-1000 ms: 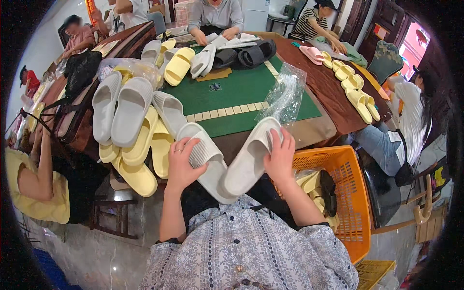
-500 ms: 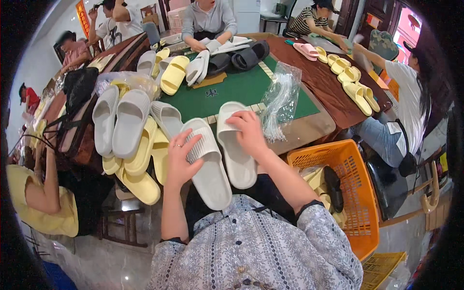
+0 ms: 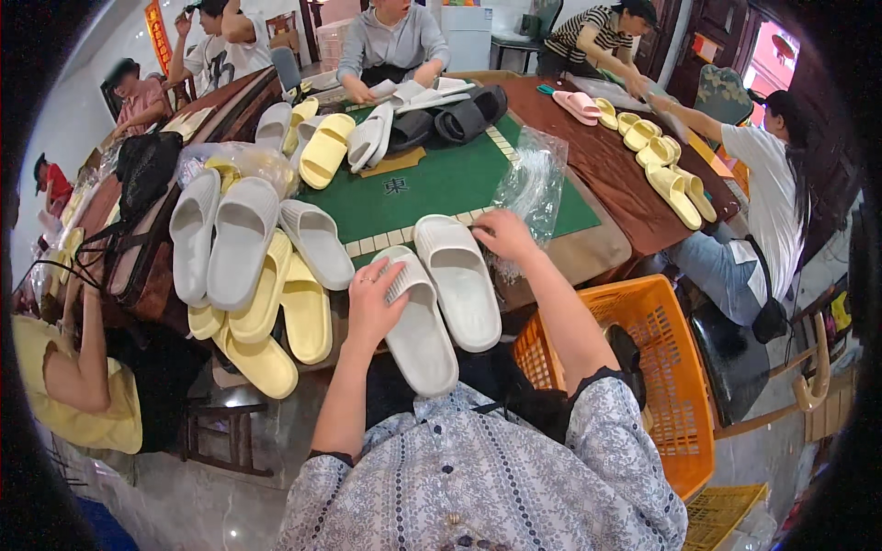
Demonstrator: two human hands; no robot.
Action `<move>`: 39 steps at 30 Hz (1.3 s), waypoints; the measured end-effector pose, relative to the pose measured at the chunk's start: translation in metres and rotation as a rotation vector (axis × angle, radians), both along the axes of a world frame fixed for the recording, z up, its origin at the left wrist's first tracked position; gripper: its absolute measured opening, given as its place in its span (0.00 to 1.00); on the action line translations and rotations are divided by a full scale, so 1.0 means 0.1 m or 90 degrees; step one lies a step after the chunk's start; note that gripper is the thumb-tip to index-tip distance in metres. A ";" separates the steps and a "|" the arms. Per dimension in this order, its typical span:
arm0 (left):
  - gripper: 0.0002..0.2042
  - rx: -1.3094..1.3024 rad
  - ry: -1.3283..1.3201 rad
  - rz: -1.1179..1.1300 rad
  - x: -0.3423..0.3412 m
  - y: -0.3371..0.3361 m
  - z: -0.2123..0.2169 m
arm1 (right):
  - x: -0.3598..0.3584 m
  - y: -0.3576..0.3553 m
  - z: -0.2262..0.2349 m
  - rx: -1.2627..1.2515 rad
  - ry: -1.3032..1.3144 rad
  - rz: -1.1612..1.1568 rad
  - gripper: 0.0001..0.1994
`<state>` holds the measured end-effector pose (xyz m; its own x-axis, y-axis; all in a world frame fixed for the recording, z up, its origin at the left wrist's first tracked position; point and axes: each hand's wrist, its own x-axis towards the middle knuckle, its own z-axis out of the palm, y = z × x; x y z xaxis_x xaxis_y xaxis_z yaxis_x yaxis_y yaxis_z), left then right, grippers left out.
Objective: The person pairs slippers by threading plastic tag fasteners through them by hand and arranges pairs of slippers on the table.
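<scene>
Plainly, the held slipper [image 3: 423,335] is grey (ribbed); backless.

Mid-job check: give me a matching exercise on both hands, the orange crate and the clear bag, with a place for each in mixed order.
Things
1. Left hand
2. Right hand
3. Orange crate
4. Clear bag

Places
A. Beside the right forearm, with a dark slipper inside
B. At the upper right edge of the right front grey slipper
C. Lying partly on the green mat
D. At the strap of the left front grey slipper

Pairs: 1-D, 2-B, 3-A, 4-C
</scene>
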<state>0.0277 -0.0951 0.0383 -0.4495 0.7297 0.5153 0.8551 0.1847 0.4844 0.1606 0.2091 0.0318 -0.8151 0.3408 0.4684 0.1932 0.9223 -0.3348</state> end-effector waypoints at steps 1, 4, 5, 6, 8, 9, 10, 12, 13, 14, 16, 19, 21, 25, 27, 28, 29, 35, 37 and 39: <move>0.26 0.003 -0.008 0.001 0.00 0.00 -0.02 | 0.04 0.02 -0.02 0.022 -0.044 -0.008 0.13; 0.26 0.018 -0.007 0.004 -0.11 0.00 -0.01 | 0.15 0.18 -0.02 0.101 -0.035 -0.055 0.13; 0.26 0.028 0.019 0.004 -0.16 0.00 -0.01 | 0.22 0.23 -0.02 0.087 -0.045 -0.095 0.12; 0.25 0.023 0.031 0.006 -0.19 0.00 -0.01 | 0.29 0.29 -0.03 0.086 -0.027 -0.113 0.13; 0.25 0.000 0.033 0.008 -0.26 0.01 0.05 | 0.43 0.42 -0.02 0.074 -0.021 -0.146 0.14; 0.25 -0.006 0.037 0.006 -0.32 0.04 0.04 | 0.49 0.46 -0.04 0.065 -0.019 -0.157 0.14; 0.25 -0.011 0.043 0.004 -0.38 0.07 0.04 | 0.53 0.48 -0.03 0.056 -0.016 -0.168 0.14; 0.24 0.010 0.041 -0.004 -0.41 0.14 0.01 | 0.60 0.48 -0.03 0.062 0.000 -0.187 0.14; 0.24 0.027 0.043 -0.005 -0.41 0.15 -0.01 | 0.61 0.42 0.04 0.096 0.066 -0.179 0.13; 0.24 0.043 0.045 -0.002 -0.41 0.14 -0.03 | 0.61 0.32 0.12 0.129 0.132 -0.166 0.12; 0.22 0.105 0.057 0.021 -0.38 0.12 -0.08 | 0.66 0.12 0.31 0.151 0.191 -0.134 0.10; 0.21 0.167 0.037 0.047 -0.32 0.09 -0.12 | 0.83 -0.23 0.52 0.092 0.175 -0.065 0.08; 0.20 0.190 0.018 0.057 -0.31 0.09 -0.12 | 0.94 -0.36 0.52 0.101 0.106 -0.043 0.07; 0.19 0.197 -0.001 0.082 -0.23 0.16 -0.18 | 1.01 -0.46 0.40 0.141 0.033 -0.022 0.09; 0.19 0.199 -0.001 0.095 -0.21 0.17 -0.23 | 0.95 -0.50 0.40 0.159 -0.001 -0.024 0.10; 0.20 0.201 -0.003 0.097 -0.19 0.17 -0.24 | 0.92 -0.50 0.36 0.183 -0.022 -0.028 0.11; 0.20 0.203 -0.004 0.099 -0.17 0.18 -0.23 | 0.89 -0.48 0.32 0.207 -0.044 -0.031 0.11; 0.20 0.239 -0.012 0.052 -0.15 0.13 -0.18 | 0.74 -0.50 0.22 0.274 -0.142 -0.080 0.06; 0.21 0.250 -0.003 0.046 -0.14 0.13 -0.15 | 0.71 -0.54 0.25 0.278 -0.078 -0.060 0.04; 0.21 0.248 -0.003 0.052 -0.12 0.10 -0.12 | 0.67 -0.65 0.32 0.215 0.019 -0.041 0.03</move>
